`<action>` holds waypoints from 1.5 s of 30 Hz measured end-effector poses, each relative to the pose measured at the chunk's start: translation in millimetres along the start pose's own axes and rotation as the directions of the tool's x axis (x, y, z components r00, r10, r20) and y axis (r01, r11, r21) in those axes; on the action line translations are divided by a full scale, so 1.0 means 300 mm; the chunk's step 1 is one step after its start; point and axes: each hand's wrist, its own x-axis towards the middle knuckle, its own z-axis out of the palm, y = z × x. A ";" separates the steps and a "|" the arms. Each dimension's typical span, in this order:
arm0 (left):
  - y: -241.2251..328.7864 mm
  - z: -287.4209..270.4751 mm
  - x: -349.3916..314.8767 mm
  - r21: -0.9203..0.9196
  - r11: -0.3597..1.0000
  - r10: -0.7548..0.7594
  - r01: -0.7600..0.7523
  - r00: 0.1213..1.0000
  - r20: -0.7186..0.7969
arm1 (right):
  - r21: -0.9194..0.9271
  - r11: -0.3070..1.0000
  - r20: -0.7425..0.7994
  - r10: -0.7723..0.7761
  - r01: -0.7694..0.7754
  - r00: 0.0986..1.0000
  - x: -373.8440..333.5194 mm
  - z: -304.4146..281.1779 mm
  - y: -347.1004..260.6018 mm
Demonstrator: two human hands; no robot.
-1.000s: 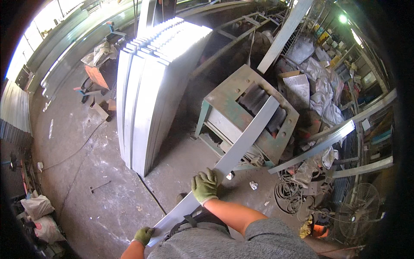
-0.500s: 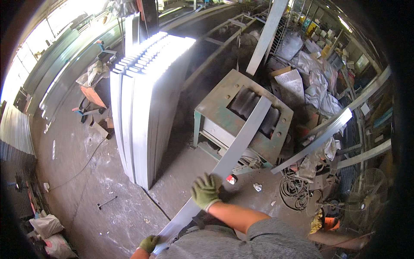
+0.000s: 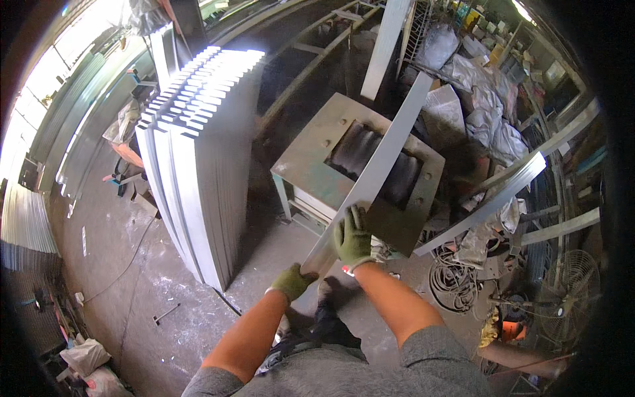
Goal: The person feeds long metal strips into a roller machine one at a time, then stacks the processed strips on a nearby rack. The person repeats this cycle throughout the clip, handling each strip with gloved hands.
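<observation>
A long flat grey metal strip (image 3: 387, 165) slants from in front of me across a machine table (image 3: 307, 149) with dark rollers (image 3: 357, 149) in its opening. My left hand (image 3: 292, 282), in a green glove, is closed on the strip's near end. Farther along, my right hand (image 3: 353, 237), gloved alike, rests against the strip's right side with its fingers stretched out. The strip's far end reaches past the table's back edge.
A tall stack of bright metal panels (image 3: 225, 152) stands left of the machine. Coiled cable (image 3: 453, 281), a fan (image 3: 569, 291) and a slanted metal strip (image 3: 483, 205) are on the right. Another person's arm (image 3: 519, 360) shows at lower right. Crumpled silvery sheeting (image 3: 486, 112) lies behind.
The strip has moved forward, farther over the machine. My left hand has come up and forward with its near end; my right hand has shifted forward and right along it.
</observation>
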 end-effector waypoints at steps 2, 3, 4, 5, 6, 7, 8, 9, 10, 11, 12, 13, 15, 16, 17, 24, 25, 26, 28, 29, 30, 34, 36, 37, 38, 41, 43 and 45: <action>0.084 -0.001 0.117 0.036 0.998 0.043 -0.042 0.999 -0.009 | 0.038 0.999 0.012 0.019 -0.020 1.000 -0.017 -0.021 0.044; 0.122 0.000 0.183 0.057 0.996 0.067 -0.066 0.998 -0.015 | 0.065 0.997 0.034 0.032 -0.034 0.999 -0.006 -0.038 0.077; 0.164 0.004 0.264 0.083 0.989 0.121 -0.123 0.992 0.028 | 0.111 0.992 0.055 0.062 -0.068 0.997 0.007 -0.055 0.105; 0.210 0.016 0.348 0.105 0.978 0.173 -0.180 0.982 0.073 | 0.070 0.997 -0.030 0.031 -0.028 0.999 0.019 -0.071 0.125; 0.253 0.038 0.413 0.119 0.962 0.235 -0.247 0.966 0.104 | 0.083 0.995 -0.041 0.050 -0.046 0.998 0.029 -0.089 0.146; 0.308 0.059 0.486 0.141 0.952 0.260 -0.271 0.961 0.093 | 0.094 0.994 -0.054 0.064 -0.058 0.997 0.046 -0.106 0.171; 0.367 0.071 0.554 0.158 0.940 0.295 -0.302 0.953 0.066 | 0.119 0.990 -0.063 0.084 -0.076 0.994 0.056 -0.119 0.190; 0.417 0.069 0.596 0.137 0.947 0.285 -0.291 0.957 0.061 | 0.062 0.998 -0.143 0.041 -0.033 0.989 0.057 -0.129 0.203; 0.473 0.058 0.628 0.117 0.953 0.276 -0.280 0.960 0.055 | 0.086 0.994 -0.111 0.083 -0.074 0.990 0.053 -0.138 0.217; 0.522 0.032 0.651 0.062 0.972 0.220 -0.225 0.972 0.079 | 0.129 0.985 -0.081 0.128 -0.117 0.988 0.044 -0.144 0.231; 0.561 0.001 0.665 0.009 0.986 0.167 -0.169 0.982 0.088 | 0.173 0.972 -0.050 0.172 -0.161 0.984 0.030 -0.145 0.241; 0.588 -0.030 0.672 0.017 0.983 0.179 -0.181 0.981 0.077 | 0.204 0.968 -0.077 0.162 -0.144 0.984 0.011 -0.146 0.250; 0.626 -0.062 0.672 0.010 0.970 0.241 -0.242 0.970 0.040 | 0.202 0.961 -0.075 0.209 -0.191 0.975 -0.026 -0.148 0.269; 0.626 -0.066 0.660 0.001 0.953 0.303 -0.303 0.953 -0.013 | 0.229 0.950 -0.096 0.238 -0.211 0.967 -0.035 -0.144 0.278; 0.635 -0.069 0.673 0.037 0.947 0.318 -0.321 0.946 0.059 | 0.173 0.958 -0.093 0.248 -0.229 0.964 -0.047 -0.148 0.281; 0.495 -0.005 0.475 0.086 0.991 0.089 -0.102 0.985 0.147 | 0.143 0.985 -0.161 0.117 -0.094 0.980 0.087 -0.160 0.226; 0.454 -0.004 0.397 0.074 0.995 0.061 -0.069 0.993 0.101 | 0.118 0.991 -0.157 0.080 -0.062 0.984 0.115 -0.150 0.204; 0.419 0.000 0.324 0.088 0.996 0.014 -0.019 0.998 0.059 | 0.089 0.995 -0.160 0.060 -0.046 0.985 0.142 -0.135 0.186; 0.353 0.027 0.202 0.066 0.998 -0.006 0.002 0.998 0.064 | 0.030 0.999 -0.120 0.045 -0.042 0.992 0.160 -0.103 0.150; 0.331 0.047 0.175 0.064 0.998 -0.014 0.010 0.998 0.056 | 0.110 0.992 -0.089 0.074 -0.064 0.993 0.162 -0.084 0.134; 0.321 0.071 0.175 0.074 0.997 -0.028 0.022 0.996 0.080 | 0.078 0.995 -0.107 0.075 -0.067 0.991 0.165 -0.071 0.130; 0.366 0.126 0.336 0.331 0.852 0.383 -0.407 0.913 0.138 | -0.058 0.992 -0.150 0.102 -0.112 0.983 0.270 -0.024 0.184; 0.461 0.107 0.473 0.371 0.791 0.455 -0.487 0.873 0.174 | -0.091 0.986 -0.092 0.133 -0.142 0.987 0.397 -0.028 0.284; 0.530 0.079 0.541 0.355 0.761 0.523 -0.542 0.838 0.158 | -0.113 0.979 -0.064 0.166 -0.172 0.984 0.467 -0.032 0.331; 0.596 0.053 0.587 0.355 0.805 0.477 -0.475 0.874 0.090 | -0.112 0.975 -0.047 0.188 -0.192 0.981 0.518 -0.033 0.368; 0.741 -0.030 0.651 0.150 0.960 0.231 -0.238 0.971 0.064 | -0.228 0.940 -0.006 0.260 -0.254 0.966 0.605 -0.030 0.436; 0.778 -0.071 0.657 0.172 0.957 0.208 -0.235 0.965 0.158 | -0.258 0.939 -0.035 0.226 -0.227 0.974 0.615 -0.019 0.445; 0.774 -0.082 0.641 0.020 0.987 0.159 -0.161 0.984 0.079 | -0.236 0.954 -0.061 0.174 -0.184 0.983 0.610 -0.003 0.440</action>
